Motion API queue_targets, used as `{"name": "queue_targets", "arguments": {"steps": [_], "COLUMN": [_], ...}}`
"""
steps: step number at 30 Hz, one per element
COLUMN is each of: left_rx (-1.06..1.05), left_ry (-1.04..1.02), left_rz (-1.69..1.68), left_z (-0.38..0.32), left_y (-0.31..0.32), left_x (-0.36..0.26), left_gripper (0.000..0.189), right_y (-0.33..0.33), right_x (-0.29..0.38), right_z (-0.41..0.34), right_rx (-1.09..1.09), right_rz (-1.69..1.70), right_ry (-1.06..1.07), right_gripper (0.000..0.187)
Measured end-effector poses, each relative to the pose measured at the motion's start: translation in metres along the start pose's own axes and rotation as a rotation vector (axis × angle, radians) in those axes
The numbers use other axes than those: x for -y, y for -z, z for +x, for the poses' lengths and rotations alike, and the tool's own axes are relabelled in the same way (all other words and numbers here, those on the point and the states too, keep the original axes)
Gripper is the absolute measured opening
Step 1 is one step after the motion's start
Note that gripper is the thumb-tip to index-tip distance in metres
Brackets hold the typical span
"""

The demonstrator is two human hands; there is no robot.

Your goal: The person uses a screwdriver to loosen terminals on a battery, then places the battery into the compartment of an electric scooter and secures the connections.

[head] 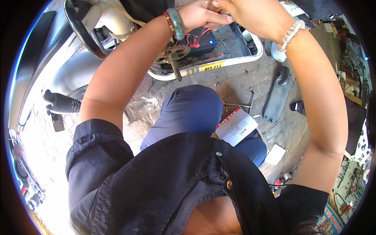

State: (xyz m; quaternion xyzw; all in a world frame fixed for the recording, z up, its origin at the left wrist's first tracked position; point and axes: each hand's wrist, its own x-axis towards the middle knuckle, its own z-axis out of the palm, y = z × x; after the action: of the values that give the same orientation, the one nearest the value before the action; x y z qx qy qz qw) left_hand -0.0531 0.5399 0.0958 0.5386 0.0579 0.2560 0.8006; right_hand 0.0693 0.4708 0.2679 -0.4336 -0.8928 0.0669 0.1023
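Observation:
My left hand [198, 16], with a jade bangle and beaded bracelet at its wrist, meets my right hand [255, 17] at the top edge. The right wrist wears a pale scrunchie. Fingers of both hands are bent together; whether something small is between them cannot be told. Below them lies a black battery [202, 44] with red wires, inside an open dark tray [235, 38] of an electric bike. A white frame tube [246, 61] rims the tray. Left of the battery sits a toothed chainring [173, 54] with a crank arm [176, 69].
On the worn floor lie a grey plastic cover [276, 98], a thin metal T-shaped tool [251, 101], a red-and-white printed carton [238, 126] and a white card [275, 154]. At left are a curved black bar [83, 32] and a ribbed black grip [63, 102]. My bent knee [192, 108] is below the tray.

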Motion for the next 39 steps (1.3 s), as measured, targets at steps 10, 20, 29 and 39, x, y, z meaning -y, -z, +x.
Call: {"name": "queue_targets", "arguments": {"steps": [10, 20, 29, 39], "left_rx": [-0.090, -0.100, 0.170, 0.049], "left_ry": [0.042, 0.092, 0.530, 0.975], "left_rz": [-0.020, 0.318, 1.650, 1.471], "left_z": [0.003, 0.001, -0.002, 0.019], "left_y": [-0.018, -0.012, 0.013, 0.041], "left_x": [-0.002, 0.000, 0.000, 0.052], "left_gripper": [0.006, 0.035, 0.025, 0.034], "right_y": [0.008, 0.003, 0.012, 0.004], "right_x": [0.005, 0.005, 0.002, 0.004], "right_z": [-0.005, -0.001, -0.010, -0.003], "right_rx": [0.045, 0.057, 0.090, 0.002], "right_rz": [-0.110, -0.396, -0.021, -0.313], "right_ry": [-0.270, -0.372, 0.004, -0.358], "right_gripper": [0.030, 0.025, 0.026, 0.023]}}
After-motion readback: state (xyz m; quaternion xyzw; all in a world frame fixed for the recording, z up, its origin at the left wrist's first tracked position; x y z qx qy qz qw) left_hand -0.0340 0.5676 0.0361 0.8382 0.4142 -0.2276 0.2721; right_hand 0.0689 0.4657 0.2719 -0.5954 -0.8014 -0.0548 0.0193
